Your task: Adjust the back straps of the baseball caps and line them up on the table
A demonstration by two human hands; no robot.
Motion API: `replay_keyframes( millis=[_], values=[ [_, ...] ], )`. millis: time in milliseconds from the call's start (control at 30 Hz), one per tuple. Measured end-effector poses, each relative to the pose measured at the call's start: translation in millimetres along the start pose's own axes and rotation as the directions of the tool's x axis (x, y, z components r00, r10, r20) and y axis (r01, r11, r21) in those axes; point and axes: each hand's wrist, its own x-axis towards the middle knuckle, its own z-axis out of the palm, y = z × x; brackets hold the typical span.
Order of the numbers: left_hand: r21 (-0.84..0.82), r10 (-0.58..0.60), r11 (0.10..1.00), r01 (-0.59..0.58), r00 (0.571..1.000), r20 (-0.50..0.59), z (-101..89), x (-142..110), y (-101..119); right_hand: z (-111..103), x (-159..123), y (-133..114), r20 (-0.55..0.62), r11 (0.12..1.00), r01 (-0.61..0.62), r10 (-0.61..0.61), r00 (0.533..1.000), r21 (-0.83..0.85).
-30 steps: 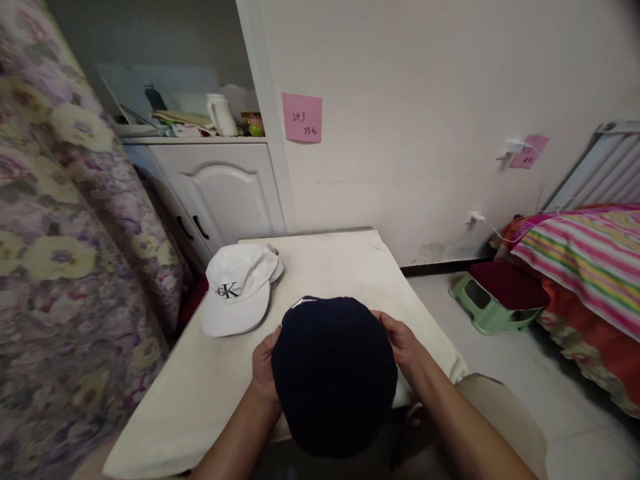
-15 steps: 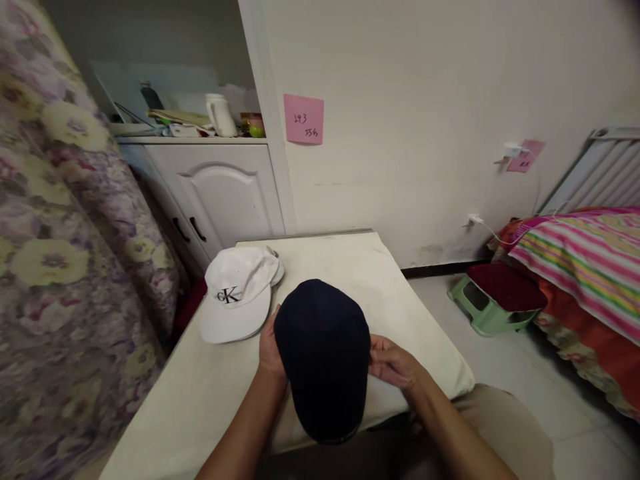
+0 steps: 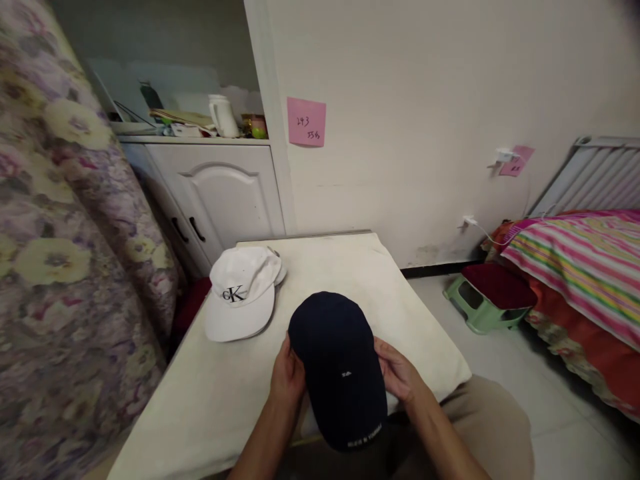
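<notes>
A dark navy baseball cap is held over the table's near edge, its brim pointing toward me. A small pale mark shows on its front and pale lettering runs along the brim's edge. My left hand grips the cap's left side, fingers partly hidden beneath it. On the other side, my right hand is closed on the cap's right edge, its fingertips hidden. A white cap with black letters on its front lies to the left on the cream-covered table, with another pale brim or cap partly visible behind it.
A floral curtain hangs at the left, beside a white cabinet with a white jug on top. A green stool with a dark red top stands near the bed. A pink note is stuck to the wall.
Both hands and the navy cap have shifted right and slightly toward me. The cap has turned and tilted, so its front mark and brim lettering now show.
</notes>
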Motion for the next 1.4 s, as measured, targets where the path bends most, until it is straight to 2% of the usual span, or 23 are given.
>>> replay_keyframes(
  millis=[133, 267, 500, 633, 800, 1000, 1133, 1267, 1400],
  values=[
    [0.095, 0.125, 0.988, -0.121, 0.991, -0.038, 5.2, -22.7, 12.1, 7.2, -20.2, 11.8, -0.065, 0.999, 0.028, -0.025, 0.998, 0.037],
    [0.326, 0.245, 0.917, -0.229, 0.97, -0.007, 5.9, -40.8, 23.6, 20.0, -47.3, 29.5, -0.138, 0.996, 0.034, -0.022, 0.99, 0.086],
    [0.337, 0.211, 0.925, -0.177, 0.975, -0.065, 0.9, -53.2, 24.1, 34.9, -101.5, 83.1, -0.135, 0.995, -0.073, 0.081, 0.987, 0.067],
    [0.306, 0.198, 0.936, -0.172, 0.979, -0.055, -1.4, -65.4, 27.3, 36.7, -119.3, 106.9, -0.135, 0.994, -0.108, 0.111, 0.985, 0.029],
    [0.162, 0.061, 0.986, -0.031, 0.98, -0.188, 0.9, -72.2, 23.6, 39.3, -119.1, 95.8, -0.17, 0.999, -0.037, 0.04, 0.985, 0.022],
    [0.125, -0.08, 0.984, 0.126, 0.943, -0.323, -10.9, -67.0, 6.1, 30.2, -111.1, 89.2, -0.206, 1.0, 0.014, -0.01, 0.979, 0.021],
    [0.109, -0.074, 0.987, 0.119, 0.934, -0.348, -18.2, -59.3, -1.1, 22.7, -112.1, 96.8, -0.228, 0.997, 0.041, -0.025, 0.973, 0.064],
    [0.09, -0.087, 0.988, 0.128, 0.929, -0.36, -19.9, -52.3, -3.0, 24.7, -116.4, 99.4, -0.199, 0.995, -0.054, 0.069, 0.978, 0.079],
    [0.071, -0.101, 0.989, 0.129, 0.945, -0.311, -14.8, -46.8, -4.4, 21.5, -116.3, 97.1, -0.191, 0.997, -0.05, 0.059, 0.98, 0.052]
  ],
)
